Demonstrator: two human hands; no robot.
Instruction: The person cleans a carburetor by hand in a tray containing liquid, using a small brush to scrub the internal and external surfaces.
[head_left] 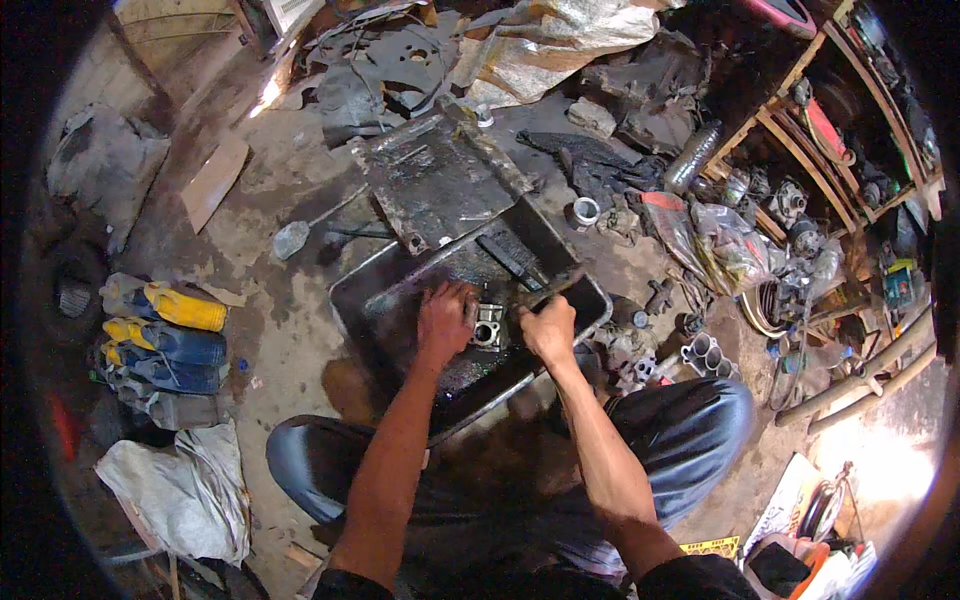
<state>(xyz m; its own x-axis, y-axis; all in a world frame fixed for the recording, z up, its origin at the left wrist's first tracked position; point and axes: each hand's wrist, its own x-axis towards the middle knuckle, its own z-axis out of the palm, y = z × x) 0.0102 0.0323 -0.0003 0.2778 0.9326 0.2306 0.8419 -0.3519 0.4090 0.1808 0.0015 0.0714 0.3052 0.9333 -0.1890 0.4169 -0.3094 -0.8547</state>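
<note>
A small grey metal machine part [487, 335] with a round hole lies in a black oily tray [345, 318] between my knees. My left hand [446, 312] is closed against the left side of this part, its fingertips partly hidden. To the right of it, my right hand [549, 328] is closed around a thin, dark, stick-like tool [566, 287] that slants up and away; its working end cannot be made out. A dark bar-shaped piece [508, 262] lies in the tray beyond the part. Over the tray's far side rests a greasy metal plate [440, 175].
A long-handled scoop [292, 240] and a tin can [582, 212] sit beyond the tray. Several metal parts [706, 352] crowd the floor at right, near a wooden rack [800, 150]. Yellow and blue containers [185, 306] stand at left beside a pale sack [190, 490].
</note>
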